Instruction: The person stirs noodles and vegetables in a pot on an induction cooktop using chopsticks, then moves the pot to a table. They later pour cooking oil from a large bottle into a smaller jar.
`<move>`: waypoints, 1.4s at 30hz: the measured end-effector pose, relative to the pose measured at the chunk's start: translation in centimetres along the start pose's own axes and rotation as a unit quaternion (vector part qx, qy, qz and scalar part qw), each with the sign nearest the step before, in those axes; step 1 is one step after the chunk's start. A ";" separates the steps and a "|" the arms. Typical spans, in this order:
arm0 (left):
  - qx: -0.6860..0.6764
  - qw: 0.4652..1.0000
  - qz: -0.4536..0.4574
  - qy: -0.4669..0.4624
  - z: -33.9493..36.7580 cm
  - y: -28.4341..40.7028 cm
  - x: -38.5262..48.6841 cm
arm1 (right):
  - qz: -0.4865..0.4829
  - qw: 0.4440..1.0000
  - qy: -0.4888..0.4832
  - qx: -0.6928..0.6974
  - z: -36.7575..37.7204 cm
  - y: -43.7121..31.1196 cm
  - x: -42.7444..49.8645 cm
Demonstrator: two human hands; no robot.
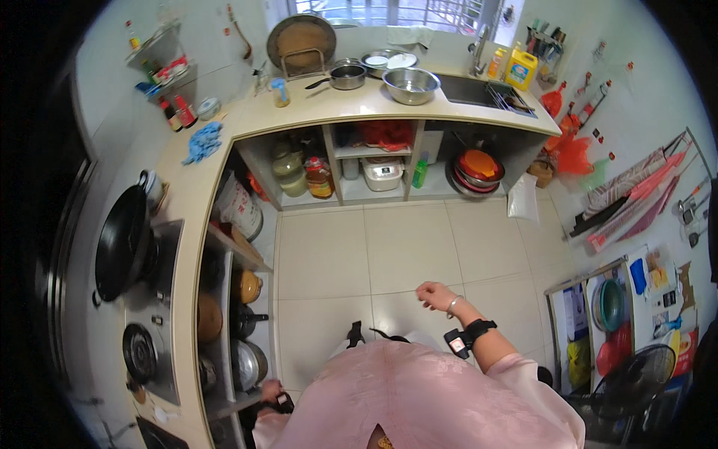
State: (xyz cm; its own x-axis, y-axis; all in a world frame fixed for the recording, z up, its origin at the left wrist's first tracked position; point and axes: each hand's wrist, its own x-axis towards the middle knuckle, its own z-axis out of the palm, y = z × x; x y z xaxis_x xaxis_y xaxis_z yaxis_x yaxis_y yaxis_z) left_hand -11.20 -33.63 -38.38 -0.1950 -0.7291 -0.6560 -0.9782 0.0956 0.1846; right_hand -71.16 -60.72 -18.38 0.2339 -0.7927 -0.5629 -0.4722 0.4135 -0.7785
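My right hand point(435, 296) hangs over the tiled floor with its fingers loosely curled; no object shows in it. A bracelet and a black strap with a small device are on that arm. Low at the left, my left hand point(272, 390) is beside the edge of the open shelves under the counter, near a metal pot point(247, 365); its fingers are too small and partly hidden to read. On the far counter stand a steel basin point(412, 86), a saucepan point(347, 76) and a jar with a blue lid point(280, 92).
A black wok point(122, 242) sits on the gas stove point(168, 314) at the left, near a blue cloth point(203, 142). The sink point(465, 91) is at the back right. A rice cooker point(383, 173) and stacked bowls point(477, 171) fill lower shelves. At the right stand a rack point(583, 275) and a fan point(636, 379).
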 end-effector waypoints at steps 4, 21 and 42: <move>-0.554 0.767 -0.234 0.224 -17.0 -0.7 12.0 | 0.083 0.984 0.088 0.128 -4.7 2.5 1.1; -0.622 0.733 -0.260 0.089 -37.0 16.8 33.4 | -0.077 0.985 0.042 0.151 -32.8 -15.9 27.3; -0.547 0.814 -0.196 0.016 -62.2 13.8 63.2 | 0.026 0.815 0.061 0.575 -42.7 -29.3 53.7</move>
State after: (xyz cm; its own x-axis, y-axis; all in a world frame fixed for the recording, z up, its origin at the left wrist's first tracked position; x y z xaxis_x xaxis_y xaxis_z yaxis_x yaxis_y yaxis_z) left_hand -32.60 -120.60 -31.77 0.1350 -0.5773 -0.8053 -0.3133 -0.7959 0.5180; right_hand -81.07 -134.53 -13.88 0.1189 -0.7706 -0.6262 0.6474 0.5383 -0.5395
